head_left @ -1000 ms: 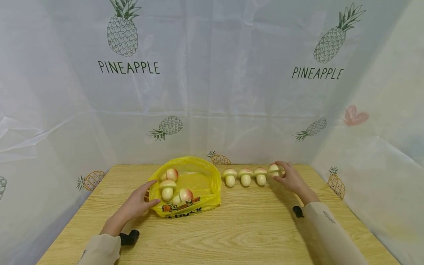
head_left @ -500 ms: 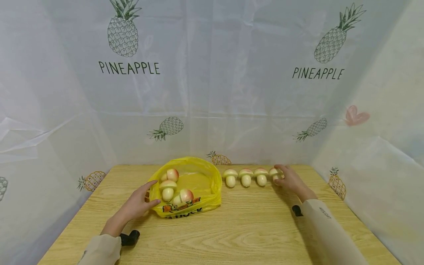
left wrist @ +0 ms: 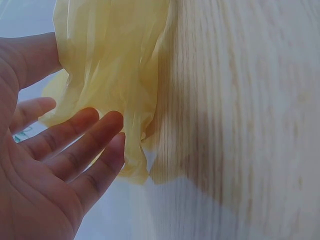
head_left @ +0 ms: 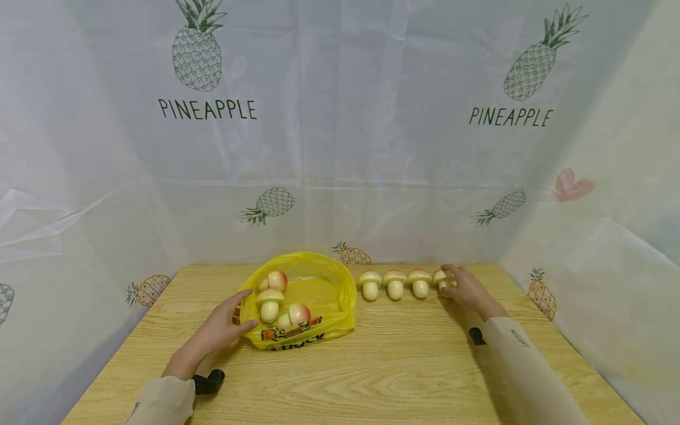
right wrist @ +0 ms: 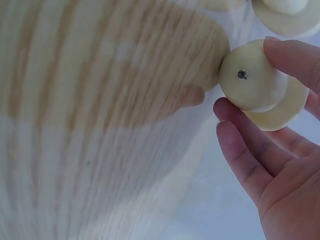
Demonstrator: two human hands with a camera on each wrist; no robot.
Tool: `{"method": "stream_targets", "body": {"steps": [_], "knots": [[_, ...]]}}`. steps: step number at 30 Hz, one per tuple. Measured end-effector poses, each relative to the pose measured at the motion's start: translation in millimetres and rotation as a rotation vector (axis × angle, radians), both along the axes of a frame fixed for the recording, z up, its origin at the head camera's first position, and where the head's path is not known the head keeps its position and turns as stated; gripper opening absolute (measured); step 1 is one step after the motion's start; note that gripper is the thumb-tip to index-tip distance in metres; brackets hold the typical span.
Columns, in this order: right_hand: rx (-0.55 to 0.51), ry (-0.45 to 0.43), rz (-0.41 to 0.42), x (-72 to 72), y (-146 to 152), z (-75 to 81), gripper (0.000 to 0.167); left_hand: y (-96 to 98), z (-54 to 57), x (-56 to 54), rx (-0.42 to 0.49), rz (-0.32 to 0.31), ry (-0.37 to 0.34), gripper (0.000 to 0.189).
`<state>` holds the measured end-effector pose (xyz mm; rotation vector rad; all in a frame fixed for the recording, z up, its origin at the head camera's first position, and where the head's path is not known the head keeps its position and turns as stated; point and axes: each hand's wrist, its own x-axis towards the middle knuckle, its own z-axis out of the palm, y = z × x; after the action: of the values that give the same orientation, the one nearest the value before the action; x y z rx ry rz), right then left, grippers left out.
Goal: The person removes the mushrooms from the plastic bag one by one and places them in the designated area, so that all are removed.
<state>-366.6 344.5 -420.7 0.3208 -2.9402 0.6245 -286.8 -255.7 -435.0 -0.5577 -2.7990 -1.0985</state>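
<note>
My right hand [head_left: 470, 292] pinches a pale toy mushroom [right wrist: 252, 82] between thumb and fingers, at the right end of a row on the table. Its rounded stem end, with a small dark mark, faces the right wrist camera. Three like mushrooms [head_left: 395, 286] lie to its left, reddish caps toward the back wall and stems toward me. My left hand [head_left: 220, 326] is at the left side of a yellow plastic bag [head_left: 347, 292], thumb and fingers spread along its edge. Inside the bag are three more mushrooms [head_left: 269, 306], one partly behind the bag's printed front fold.
The wooden table [head_left: 404, 378] ends at the back against a pale sheet [head_left: 340, 147] printed with pineapples. The same sheeting rises along both sides. The bag's mouth stands wide, its right rim close to the row's left end. Black straps [head_left: 209, 382] show at both wrists.
My right hand has brought its mushroom down slightly into line with the row, then stayed there. My left hand and the bag have hardly moved.
</note>
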Motion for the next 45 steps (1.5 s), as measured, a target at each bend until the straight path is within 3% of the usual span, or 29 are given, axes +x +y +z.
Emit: {"method": "stream_targets", "body": {"steps": [14,27,37,45], "knots": [[0.011,0.000,-0.009,-0.7,0.4,3.1,0.065,0.5,0.6,-1.2,0.001,0.010,0.013,0.073],[0.054,-0.027,-0.032,10.1,-1.1,11.5,0.071,0.8,2.8,1.3,-0.007,0.003,0.014,0.073],[0.083,0.060,-0.024,26.5,-12.1,33.8,0.071,0.9,2.7,2.4,-0.005,0.001,0.003,0.073],[0.117,0.147,0.024,30.8,-45.0,43.3,0.067,1.5,2.2,0.3,-0.003,0.001,-0.002,0.074]]}}
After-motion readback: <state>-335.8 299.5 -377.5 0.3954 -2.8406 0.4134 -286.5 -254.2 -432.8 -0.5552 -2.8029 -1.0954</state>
